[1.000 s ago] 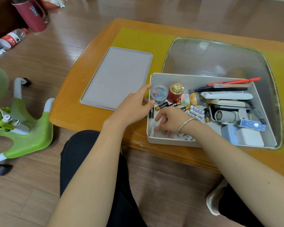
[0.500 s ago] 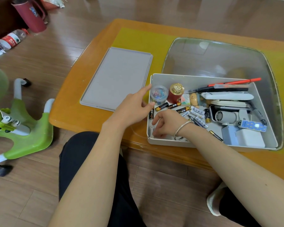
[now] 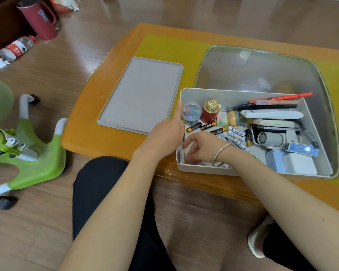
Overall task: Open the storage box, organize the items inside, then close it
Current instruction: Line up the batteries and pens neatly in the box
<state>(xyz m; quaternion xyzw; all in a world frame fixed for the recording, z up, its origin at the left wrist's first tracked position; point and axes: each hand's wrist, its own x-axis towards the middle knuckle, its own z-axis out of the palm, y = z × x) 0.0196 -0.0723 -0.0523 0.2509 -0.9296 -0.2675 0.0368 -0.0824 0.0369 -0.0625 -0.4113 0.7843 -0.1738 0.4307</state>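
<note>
Wooden table (image 3: 98,133); lid (image 3: 141,96) beside open storage box (image 3: 243,93).

Maroon jug (image 3: 40,20), plastic bottle (image 3: 16,48), green chair base (image 3: 27,151)

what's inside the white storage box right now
The open white plastic storage box holds loose batteries, a red gold-capped bottle, a clear round clip container, pens and chargers. The right hand covers the near-left corner.
</note>
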